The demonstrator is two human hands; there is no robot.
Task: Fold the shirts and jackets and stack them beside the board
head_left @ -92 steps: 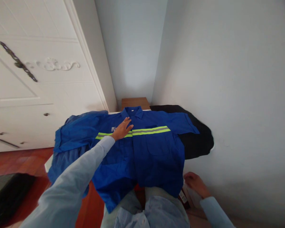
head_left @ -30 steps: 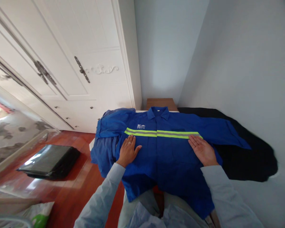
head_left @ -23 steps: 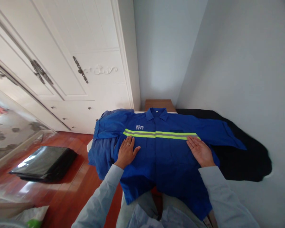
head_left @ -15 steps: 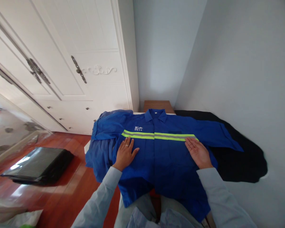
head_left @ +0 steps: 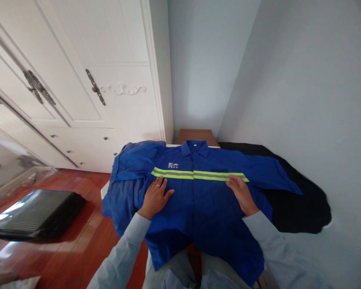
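Blue jacket (head_left: 212,206), spread front up with its collar (head_left: 195,149) away from the person and its hem reaching down over the person's legs (head_left: 176,271). It overlies another blue garment (head_left: 122,202) at the person's left and black cloth (head_left: 308,208) at the right; a corner of a white surface (head_left: 104,190) shows beneath. The left hand (head_left: 155,197) rests back upward just below the reflective stripe (head_left: 172,174), fingers extended, thumb apart, grasping nothing. The right hand (head_left: 241,194), flat and open half a second earlier, now has its fingers drawn together and bent at the stripe's far end; whether it pinches any fabric cannot be told. Compared with about three seconds ago, the sleeve (head_left: 273,173) on the right lies farther out across the black cloth. The front thus appears largely laid out, and the right hand seems to be passing from pressing to a finer adjustment.

Hidden or unclear: the underside of the jacket and most of its support; the area beneath both palms; the chest lettering (head_left: 173,165), too small to read; the shaded lower front, where folds merge; and the wrapped pack (head_left: 37,214) on the floor, cut off at the left edge.
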